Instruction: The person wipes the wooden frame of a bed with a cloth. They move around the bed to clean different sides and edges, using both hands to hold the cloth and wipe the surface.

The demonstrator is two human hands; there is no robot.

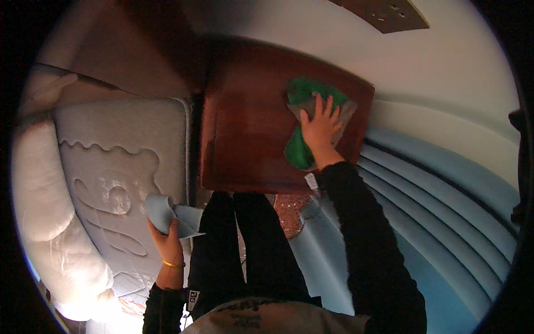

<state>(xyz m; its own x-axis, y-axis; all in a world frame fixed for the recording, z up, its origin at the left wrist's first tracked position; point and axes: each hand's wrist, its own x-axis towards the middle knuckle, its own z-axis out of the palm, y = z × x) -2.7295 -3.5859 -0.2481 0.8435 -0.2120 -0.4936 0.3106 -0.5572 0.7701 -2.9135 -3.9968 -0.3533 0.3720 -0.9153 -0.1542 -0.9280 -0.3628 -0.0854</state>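
My right hand (322,129) lies spread, fingers apart, on a green and grey cloth (301,149). That cloth is flat against the dark red-brown wooden top (245,128) of a small table or cabinet, toward its right side. Lower left, my left hand (168,241) has its fingers wrapped round a folded blue-grey cloth (160,213), whose loose flap hangs toward my leg. This hand is above the edge of the grey mattress, well apart from the wooden top.
A grey quilted mattress (125,172) fills the left, with a rolled white pillow or bedding (50,183) beyond it. To the right stands a light blue padded, ribbed seat or headboard (434,195). A brown plate with sockets (389,14) is on the pale wall.
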